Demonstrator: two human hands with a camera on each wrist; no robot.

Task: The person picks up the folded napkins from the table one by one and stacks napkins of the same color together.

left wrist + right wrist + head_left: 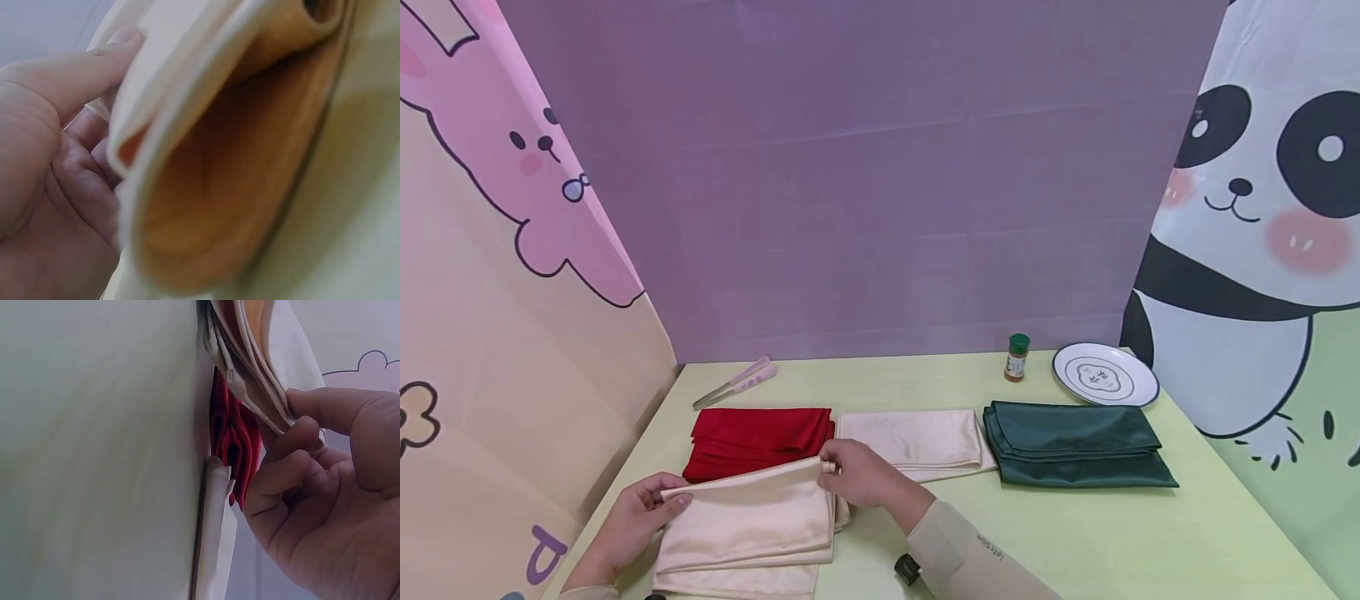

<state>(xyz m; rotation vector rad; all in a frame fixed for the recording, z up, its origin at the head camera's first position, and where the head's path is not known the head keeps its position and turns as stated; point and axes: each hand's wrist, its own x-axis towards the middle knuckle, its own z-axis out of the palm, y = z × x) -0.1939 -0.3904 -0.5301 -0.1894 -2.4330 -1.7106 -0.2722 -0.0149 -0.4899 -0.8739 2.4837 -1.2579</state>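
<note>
A cream satin cloth (748, 521), folded in layers, lies at the front left of the table with its far edge raised. My left hand (636, 521) pinches that edge at its left corner, thumb on top. At the right corner my right hand (867, 475) pinches the layers between thumb and fingers. In the left wrist view the fold of the cloth (206, 187) gapes beside the thumb. Several stacked layers of cloth (256, 369) show between the fingers in the right wrist view. Just behind it is a folded red cloth (760, 437), partly covered.
A folded pale pink cloth (910, 437) and a folded dark green cloth (1075, 442) lie to the right in a row. Farther back are pink-handled scissors (737, 383), a green-capped spice jar (1017, 358) and a white plate (1105, 375). A purple backdrop (880, 183) stands behind.
</note>
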